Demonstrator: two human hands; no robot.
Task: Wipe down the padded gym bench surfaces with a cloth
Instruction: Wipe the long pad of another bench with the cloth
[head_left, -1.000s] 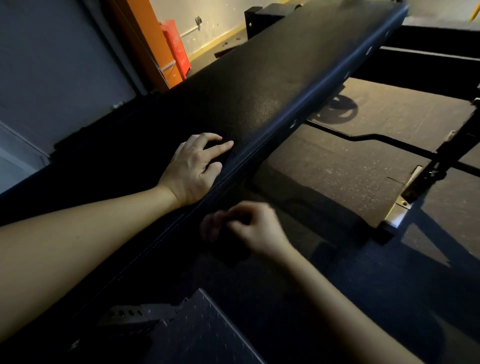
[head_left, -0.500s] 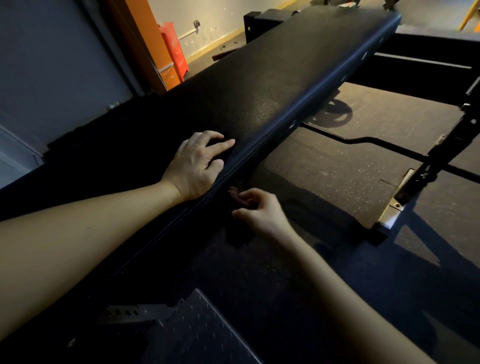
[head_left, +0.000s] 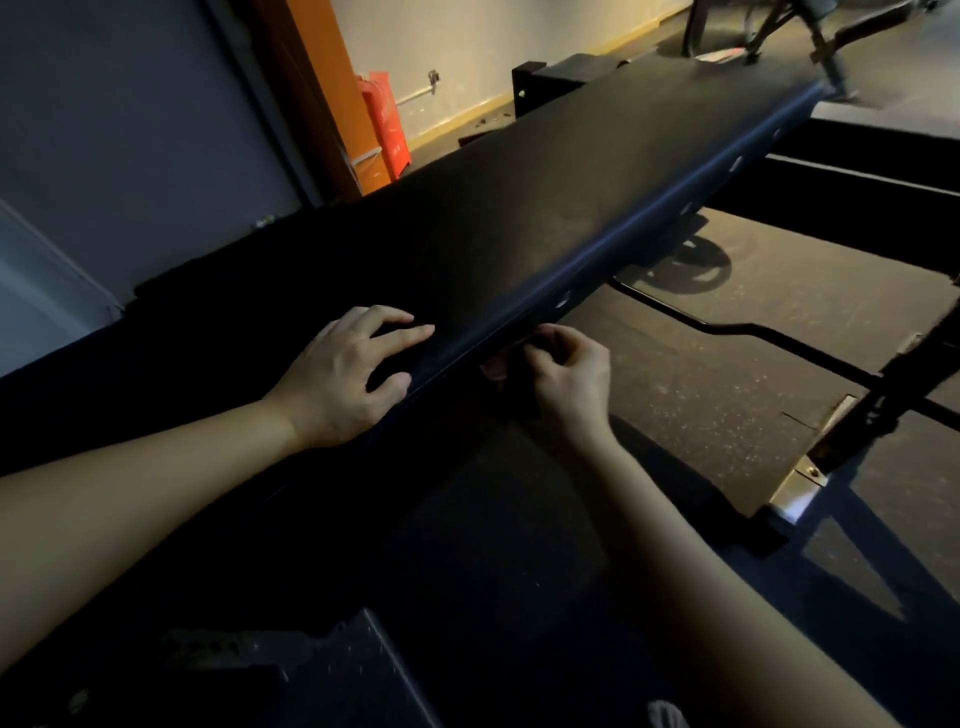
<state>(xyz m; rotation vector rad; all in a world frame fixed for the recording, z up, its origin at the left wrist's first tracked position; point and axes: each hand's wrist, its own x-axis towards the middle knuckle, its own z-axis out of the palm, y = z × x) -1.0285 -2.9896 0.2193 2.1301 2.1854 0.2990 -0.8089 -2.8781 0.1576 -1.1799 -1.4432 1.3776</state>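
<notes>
Long black padded gym bench (head_left: 571, 208), running diagonally from lower left to upper right above a speckled dark rubber floor (head_left: 727, 395). Left hand (head_left: 345, 379): flat on the pad top by its near edge, fingers spread, gripping nothing. Right hand (head_left: 566, 374): fingers curled against the pad's side edge; whether they pinch a cloth is unclear in the dim light.

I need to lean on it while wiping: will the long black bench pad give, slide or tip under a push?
Probably firm: the left hand rests on the bench pad with no visible dent. Likely heavy and unlikely to tip, since it looks long, wide and thick-edged. Its dull sheen suggests a smooth, slightly slippery cover.
</notes>
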